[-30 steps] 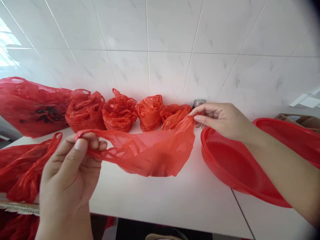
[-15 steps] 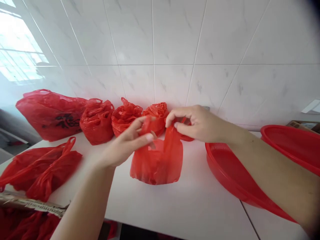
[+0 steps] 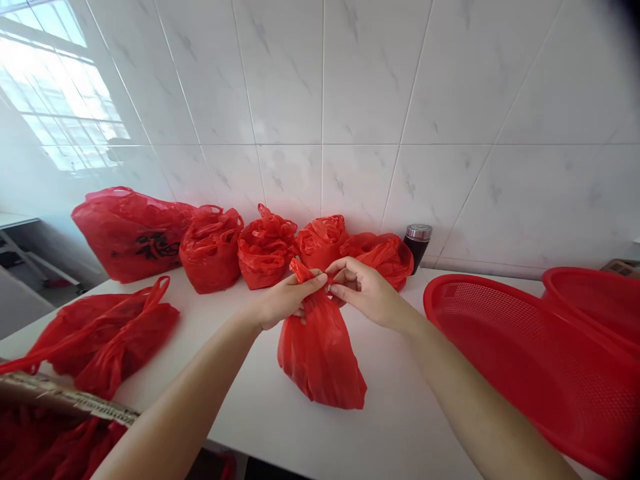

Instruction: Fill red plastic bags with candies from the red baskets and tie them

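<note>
A filled red plastic bag (image 3: 323,357) stands on the white table in front of me, its neck gathered together and its handles drawn up. My left hand (image 3: 287,297) is closed around the neck, and one handle end sticks up above its thumb. Pinched in my right hand (image 3: 365,290) is the other handle, close against the left fingertips. Whether the handles are knotted is hidden by the fingers. Behind my hands, against the tiled wall, stand several stuffed red bags (image 3: 267,247).
A black flask (image 3: 417,247) with a silver lid stands by the wall. Red plastic baskets (image 3: 500,347) take up the right side. At left lie a loose red bag (image 3: 107,327), a large printed red bag (image 3: 130,233) and a cardboard box (image 3: 70,400) holding red bags.
Both hands have come together at the bag's neck. The handles, held apart before, are now gathered, and the bag looks tall and narrow. The head view has shifted a little.
</note>
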A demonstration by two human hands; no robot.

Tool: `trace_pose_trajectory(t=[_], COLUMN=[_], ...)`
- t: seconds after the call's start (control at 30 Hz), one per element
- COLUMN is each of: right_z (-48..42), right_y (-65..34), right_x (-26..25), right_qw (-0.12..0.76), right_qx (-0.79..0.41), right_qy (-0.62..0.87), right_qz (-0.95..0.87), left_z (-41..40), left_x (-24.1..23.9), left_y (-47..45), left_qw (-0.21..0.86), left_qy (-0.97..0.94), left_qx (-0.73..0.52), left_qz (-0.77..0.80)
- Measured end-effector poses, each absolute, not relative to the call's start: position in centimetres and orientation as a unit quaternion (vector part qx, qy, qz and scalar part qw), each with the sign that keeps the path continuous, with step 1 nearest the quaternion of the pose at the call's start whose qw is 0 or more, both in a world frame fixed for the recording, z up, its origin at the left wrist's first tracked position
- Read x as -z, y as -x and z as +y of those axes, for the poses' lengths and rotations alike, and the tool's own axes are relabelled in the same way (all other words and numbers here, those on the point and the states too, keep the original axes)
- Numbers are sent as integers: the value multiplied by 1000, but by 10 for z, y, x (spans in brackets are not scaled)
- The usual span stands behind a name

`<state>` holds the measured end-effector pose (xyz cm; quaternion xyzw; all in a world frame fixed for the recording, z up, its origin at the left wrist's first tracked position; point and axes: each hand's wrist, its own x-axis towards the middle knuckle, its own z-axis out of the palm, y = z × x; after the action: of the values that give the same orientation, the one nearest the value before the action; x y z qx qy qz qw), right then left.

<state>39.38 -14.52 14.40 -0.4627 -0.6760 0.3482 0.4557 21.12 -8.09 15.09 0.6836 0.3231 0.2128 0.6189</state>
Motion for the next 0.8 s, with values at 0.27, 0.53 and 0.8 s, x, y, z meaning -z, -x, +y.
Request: trace_pose_trajectory(t=[0.27, 0.53, 0.8], right_z=[-193, -132, -135], right_y=[-367, -362, -366], right_x=[-157, -101, -88], right_qw=[499, 544, 552], right_qx=[-215, -341, -525], right_qy=[418, 469, 369], right_qz=[-728, -606, -532], left_z=[-78, -81, -82], left_x=[-157, -140, -115], left_y=[-196, -200, -215], left_qw=[620, 338, 196], left_qy=[-741, -865, -859], left_qx=[-167, -252, -378], left_qz=[196, 270, 285])
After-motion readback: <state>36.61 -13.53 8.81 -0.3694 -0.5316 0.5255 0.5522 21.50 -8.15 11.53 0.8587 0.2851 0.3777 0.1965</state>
